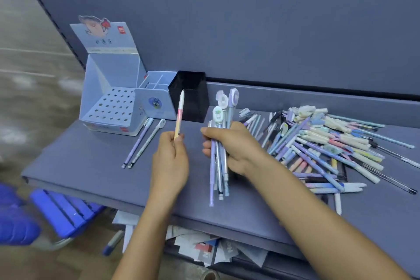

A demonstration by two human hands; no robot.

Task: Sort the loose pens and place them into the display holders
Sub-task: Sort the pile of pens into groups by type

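- One pink pen (179,114) pinched upright in your left hand (170,161), singled out for the holders (probably).
- Right hand (234,145) grips a matching bundle (218,166).

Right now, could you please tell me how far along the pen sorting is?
Early stage: the holed display box shows no pens standing in it. The left hand holds one pink pen; the right hand grips a bundle. Two pens lie by the box, and a big loose pile is left.
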